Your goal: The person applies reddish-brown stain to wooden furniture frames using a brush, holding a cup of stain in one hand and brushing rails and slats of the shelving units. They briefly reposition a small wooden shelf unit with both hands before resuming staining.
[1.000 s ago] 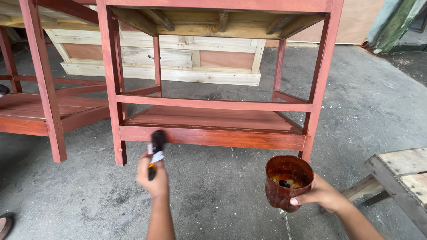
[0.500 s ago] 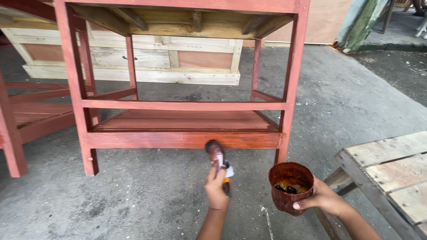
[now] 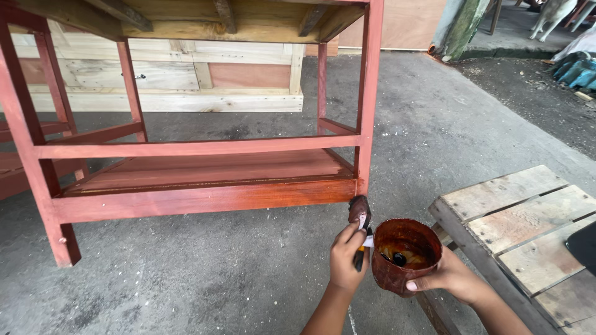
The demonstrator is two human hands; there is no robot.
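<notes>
Brush [image 3: 359, 214], stained dark red-brown at the bristles, held upright in your left hand [image 3: 346, 259]; your fingers wrap closed around its handle, bristle end pointing up and away from you. Cup [image 3: 405, 254], rust-coloured and holding dark stain, gripped at its side by your right hand [image 3: 448, 280], just to the right of the brush and almost touching it. Table [image 3: 205, 198], red-stained wooden frame, stands ahead and to the left of both hands; its lower front rail runs left to right, and its right end and right front leg [image 3: 367, 93] lie directly above the brush tip, near but apart. Your left hand is the nearer one to that rail. Shelf [image 3: 211, 169] sits behind the rail. Pallet [image 3: 515, 217], bare grey planks, lies to your right beside the cup hand. Floor [image 3: 186, 291], concrete, grey and blotched.
</notes>
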